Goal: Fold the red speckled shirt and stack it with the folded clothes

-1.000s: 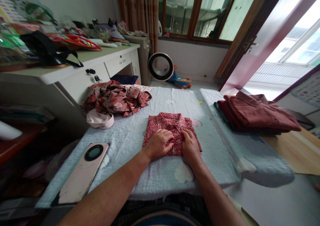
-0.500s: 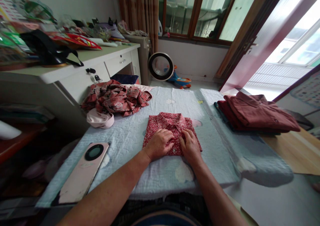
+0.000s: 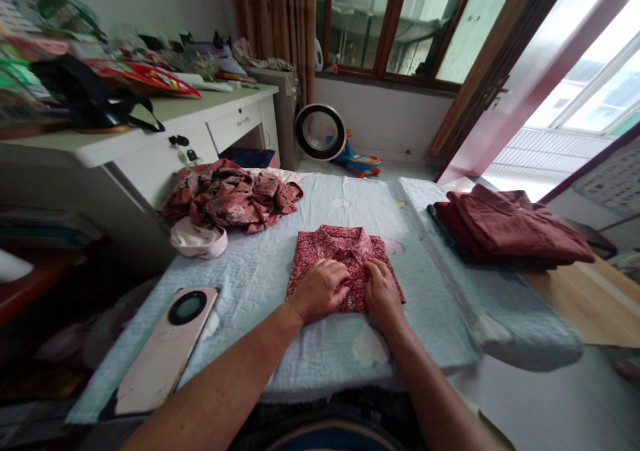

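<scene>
Red-and-white patterned collared shirt (image 3: 357,274): lay folded in a compact rect., collar at far edge, front up, mid-surface, under both hands. Outline same as ½ sec. prior; no new crease or slip noted.
Left hand (image 3: 323,287): on shirt's left front, fingers bent and together, thumb alongside, not clenched. Pos. unchanged vs. prior frames. Whether cloth was pinched: cannot tell.
Right hand (image 3: 383,292): on shirt's right front, fingers bent, not clenched. Thumb appeared drawn slightly nearer the fingers than ½ sec. prior. Grip on cloth: cannot tell.
Gap btwn hands: narrow strip of shirt front w/ buttons visible; hands apart, not touching.
Pale-blue cloth cover w/ light motifs (image 3: 425,331): beneath shirt, shallow wrinkles approx. as before.
Crumpled dusty-red patterned fabric heap (image 3: 235,199): far left of shirt, apart from it; no shift noted. Pale-pink looped fabric band (image 3: 199,241) just beside its near edge.
Flat pale-pink phone w/ round black camera disc (image 3: 163,354): near left, apart from both hands; unmoved.
Stack of folded maroon and dark garments (image 3: 517,228): far right, well apart from shirt; unchanged.
Assessment: only a minor thumb adj. seen; judged a fine touch or brief pause, shirt's fold no further advanced.
</scene>
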Motion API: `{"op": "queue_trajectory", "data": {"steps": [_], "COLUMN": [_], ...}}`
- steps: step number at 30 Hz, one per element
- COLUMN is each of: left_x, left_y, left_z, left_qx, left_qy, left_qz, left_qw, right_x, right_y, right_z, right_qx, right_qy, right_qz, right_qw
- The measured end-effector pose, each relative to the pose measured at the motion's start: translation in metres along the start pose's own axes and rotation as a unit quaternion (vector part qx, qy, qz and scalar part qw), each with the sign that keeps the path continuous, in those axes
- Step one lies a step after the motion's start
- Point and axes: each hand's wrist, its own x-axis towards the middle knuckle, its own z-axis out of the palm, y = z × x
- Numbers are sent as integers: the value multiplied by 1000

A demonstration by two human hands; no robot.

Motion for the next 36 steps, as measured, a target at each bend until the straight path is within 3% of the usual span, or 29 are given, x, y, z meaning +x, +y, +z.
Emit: {"op": "queue_trajectory", "data": {"steps": [13, 26, 33, 36], "left_x": [0, -2, -4, -5], "left_y": [0, -4, -5, -7], "left_z": [-2, 0, -4, -7], "left_qx": [-5, -23, -38, -36], "left_qy": [-6, 6, 11, 44], "left_qz": [-1, 5, 10, 17], "left_qw": [1000, 1000, 999, 998], "right_x": [-1, -1, 1, 1], "right_y": [-2, -6, -16, -18], "right_z": [-2, 0, -2, -5], "right_qx": [-17, -145, -218, -221], "right_qy": [-10, -27, -54, -58], "right_qz": [9, 20, 72, 89], "right_qw": [1000, 989, 972, 969]}}
